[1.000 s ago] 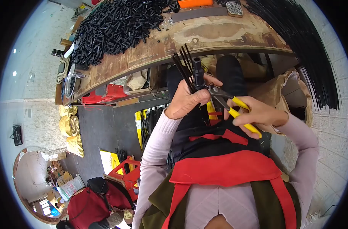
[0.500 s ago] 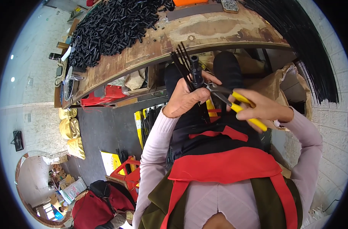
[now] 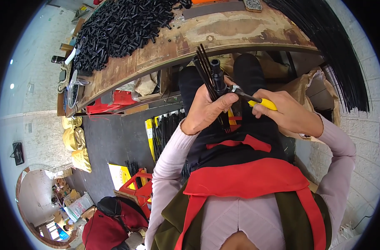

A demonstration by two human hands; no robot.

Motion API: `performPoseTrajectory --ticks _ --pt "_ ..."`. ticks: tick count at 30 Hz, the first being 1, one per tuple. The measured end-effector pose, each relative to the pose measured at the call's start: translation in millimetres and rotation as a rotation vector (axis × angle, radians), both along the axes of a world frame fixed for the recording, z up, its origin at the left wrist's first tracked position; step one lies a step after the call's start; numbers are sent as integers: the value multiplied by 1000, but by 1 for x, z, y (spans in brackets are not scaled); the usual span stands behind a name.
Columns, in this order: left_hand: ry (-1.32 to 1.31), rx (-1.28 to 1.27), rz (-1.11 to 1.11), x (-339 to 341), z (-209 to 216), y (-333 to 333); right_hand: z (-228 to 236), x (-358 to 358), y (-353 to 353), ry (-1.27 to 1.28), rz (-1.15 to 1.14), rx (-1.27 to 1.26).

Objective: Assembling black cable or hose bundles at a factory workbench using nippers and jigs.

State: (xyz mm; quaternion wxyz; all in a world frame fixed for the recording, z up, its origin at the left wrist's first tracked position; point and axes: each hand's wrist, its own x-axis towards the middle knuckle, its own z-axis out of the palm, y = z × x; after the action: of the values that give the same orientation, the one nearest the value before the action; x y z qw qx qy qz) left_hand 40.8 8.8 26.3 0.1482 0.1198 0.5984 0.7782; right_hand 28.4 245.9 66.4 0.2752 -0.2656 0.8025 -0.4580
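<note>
My left hand (image 3: 200,111) is closed around a bunch of thin black rods (image 3: 203,68) and a stepped black tubular fitting (image 3: 217,76), which stands roughly upright between thumb and fingers. In my right hand (image 3: 287,110) is a pair of yellow-handled pliers (image 3: 268,104), its handles squeezed together. The metal jaws reach the side of the fitting, close to my left thumb. What exactly lies between the jaws is too small to tell. Both hands are above my lap, in front of the workbench edge.
A large heap of short black tubes (image 3: 119,37) covers the left of the wooden workbench (image 3: 235,31). Long black rods (image 3: 327,46) lie in a thick bundle at the right. A brown paper sack (image 3: 319,89) stands by my right knee; a red stool (image 3: 140,187) is at lower left.
The pliers' handles, spread apart before, are now squeezed together. Their jaws have come up against the fitting. My left hand has shifted slightly to the right with the rods.
</note>
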Motion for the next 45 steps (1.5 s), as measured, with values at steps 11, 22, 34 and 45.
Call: performPoseTrajectory --ticks 11,22,34,45 --pt "20 -133 -16 12 -4 -2 24 3 7 -170 16 143" --pt "-152 85 183 -77 -40 -6 -49 -195 26 790 -257 183" --pt "-282 -9 209 -97 -42 -3 -62 -332 36 821 -329 637" --pt "-194 22 162 -57 -18 2 -37 -345 37 405 -494 239"
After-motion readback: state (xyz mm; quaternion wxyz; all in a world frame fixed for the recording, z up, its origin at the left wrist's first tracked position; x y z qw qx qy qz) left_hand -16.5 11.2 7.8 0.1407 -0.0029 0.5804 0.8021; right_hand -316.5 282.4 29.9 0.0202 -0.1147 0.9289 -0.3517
